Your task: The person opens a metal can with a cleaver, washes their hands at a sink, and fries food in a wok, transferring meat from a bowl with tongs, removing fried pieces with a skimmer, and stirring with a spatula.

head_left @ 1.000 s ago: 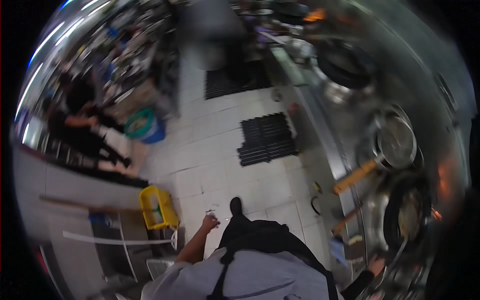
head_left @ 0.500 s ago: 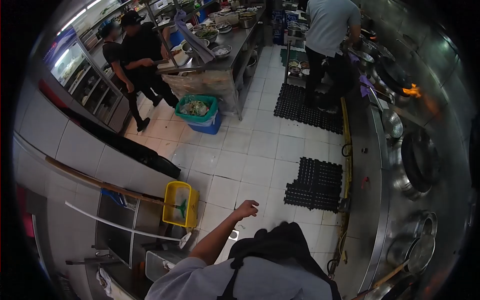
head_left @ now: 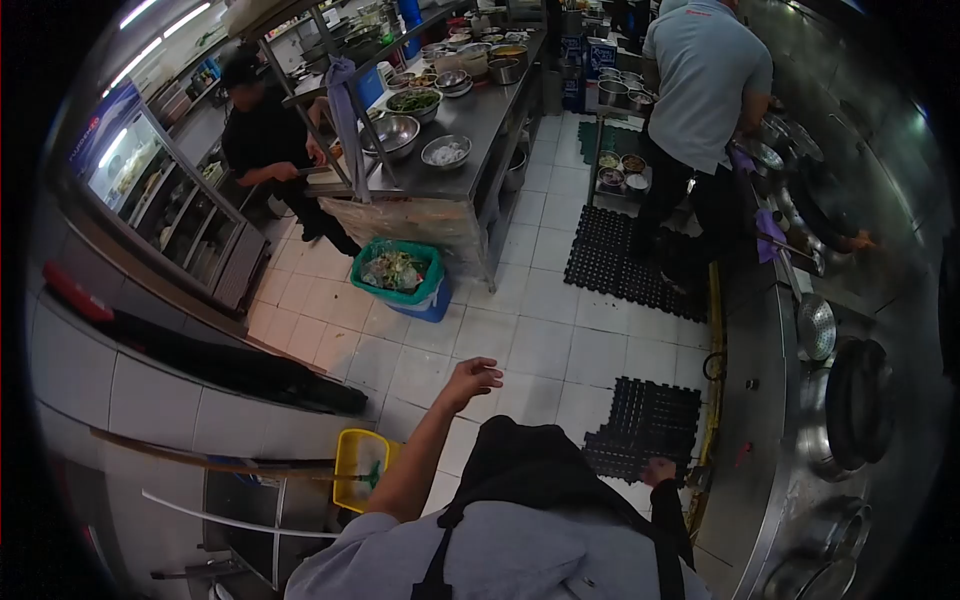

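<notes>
Right hand (head_left: 658,471) back in view, forward

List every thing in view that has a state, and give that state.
Left hand: empty, fingers loosely bent
Right hand: seems empty; finger spread unclear
Near mat: flat on the floor
Bin: uncovered, filled with scraps
Yellow bucket: uncovered, something green inside
Flame: lit
Strainer: resting by the stove
Towel: hanging

The bucket (head_left: 348,495) is yellow, the nearer mat (head_left: 652,425) black, the bin liner (head_left: 412,296) green.
</notes>
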`<action>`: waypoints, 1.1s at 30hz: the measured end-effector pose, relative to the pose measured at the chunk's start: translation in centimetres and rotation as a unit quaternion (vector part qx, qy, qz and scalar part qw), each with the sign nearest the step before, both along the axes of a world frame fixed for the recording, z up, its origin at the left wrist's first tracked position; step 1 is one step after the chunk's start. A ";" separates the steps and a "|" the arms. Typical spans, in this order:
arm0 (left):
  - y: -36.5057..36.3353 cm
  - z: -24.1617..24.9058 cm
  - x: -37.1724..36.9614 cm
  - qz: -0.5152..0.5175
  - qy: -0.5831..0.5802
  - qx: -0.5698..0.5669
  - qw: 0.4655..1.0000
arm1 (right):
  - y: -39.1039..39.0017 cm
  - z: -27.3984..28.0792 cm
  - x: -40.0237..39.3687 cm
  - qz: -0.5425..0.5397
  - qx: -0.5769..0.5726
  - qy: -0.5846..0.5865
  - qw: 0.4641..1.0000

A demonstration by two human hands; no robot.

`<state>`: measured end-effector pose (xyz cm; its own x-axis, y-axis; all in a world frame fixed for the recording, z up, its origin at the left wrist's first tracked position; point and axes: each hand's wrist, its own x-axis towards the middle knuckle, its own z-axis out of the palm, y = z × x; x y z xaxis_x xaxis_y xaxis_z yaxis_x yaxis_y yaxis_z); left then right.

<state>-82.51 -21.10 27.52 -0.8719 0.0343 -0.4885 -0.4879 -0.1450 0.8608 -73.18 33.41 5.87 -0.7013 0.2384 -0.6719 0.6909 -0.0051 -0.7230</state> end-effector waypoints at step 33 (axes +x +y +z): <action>-12.5 -13.6 -37.5 -0.218 0.280 -0.622 0.698 | -35.5 12.1 22.9 -0.300 0.148 -0.153 0.930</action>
